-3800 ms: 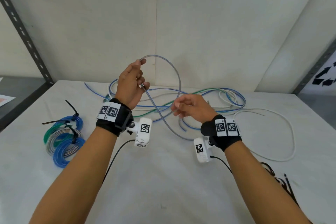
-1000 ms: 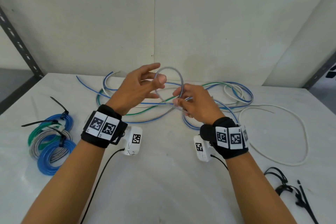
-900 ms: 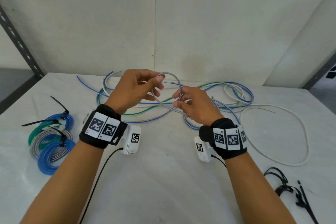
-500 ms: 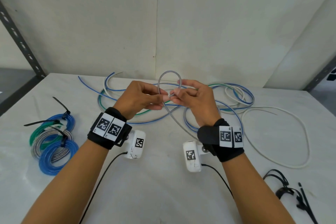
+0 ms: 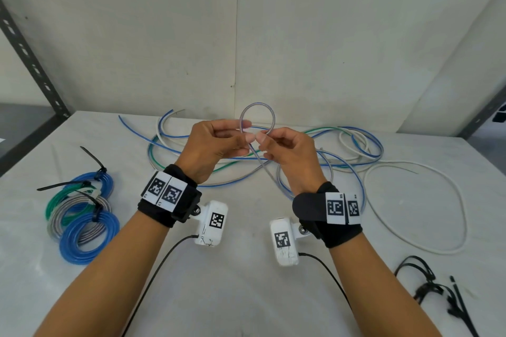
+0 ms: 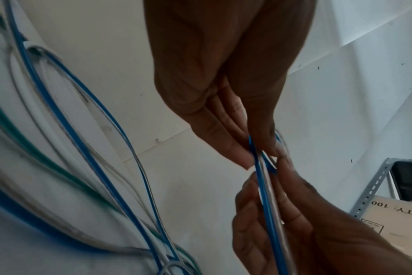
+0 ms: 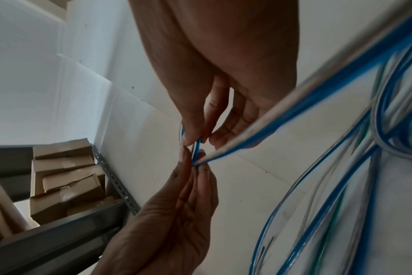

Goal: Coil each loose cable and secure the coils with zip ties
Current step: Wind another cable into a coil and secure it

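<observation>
Left hand (image 5: 216, 145) and right hand (image 5: 287, 150) both pinch the clear-blue cable (image 5: 257, 117) where its small loop crosses, loop standing toward 12 o'clock; the slack (long axis) trails toward 5 o'clock onto the desk (image 5: 246, 282)

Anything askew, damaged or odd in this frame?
Nothing stands out. Both hands, left hand and right hand, pinch a small loop of the clear-blue cable; tied coils and spare zip ties lie neatly aside.
</observation>
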